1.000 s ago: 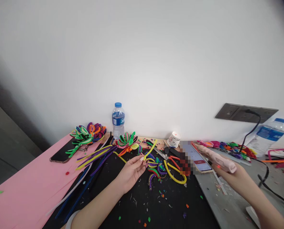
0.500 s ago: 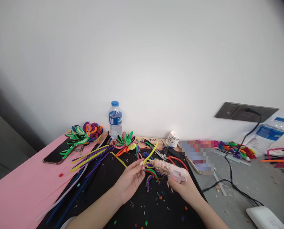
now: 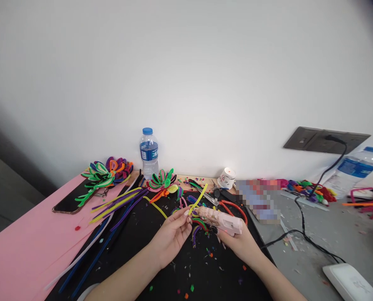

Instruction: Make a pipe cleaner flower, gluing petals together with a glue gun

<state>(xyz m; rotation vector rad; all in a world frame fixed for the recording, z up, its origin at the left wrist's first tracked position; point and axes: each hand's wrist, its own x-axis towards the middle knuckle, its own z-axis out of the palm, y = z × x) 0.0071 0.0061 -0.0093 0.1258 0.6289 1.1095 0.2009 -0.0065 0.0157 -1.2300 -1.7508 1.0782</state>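
- Left hand (image 3: 172,235): thumb and forefinger tips pinch shut on the lower end of a yellow pipe cleaner (image 3: 197,199), which slants up and to the right from the pinch, above the black mat (image 3: 174,271)
- Right hand (image 3: 240,244): fingers wrapped round the grip of a pink glue gun (image 3: 221,220), held about level, nozzle pointing left at the pinched end; nozzle and stem are very close, but whether they touch is hard to tell
- Just behind and under both hands lies a tangle of bent pieces (image 3: 200,225) in yellow, red, purple and green, with red-handled cutters (image 3: 236,209) beside the gun
- Small coloured snippets are scattered over the mat near the wrists
- To the left, a bundle of straight stems (image 3: 120,202) lies fanned across the mat's edge, near a looped flower (image 3: 162,182)
- A second, larger looped flower (image 3: 106,171) rests by a dark phone (image 3: 67,202) on the pink sheet (image 3: 23,251)
- Along the wall stand a water bottle (image 3: 149,152) and a paper cup (image 3: 226,177) tipped on its side
- On the right a black cable (image 3: 302,236) crosses the grey tabletop up to a wall socket (image 3: 326,140), with another bottle (image 3: 351,171) beyond
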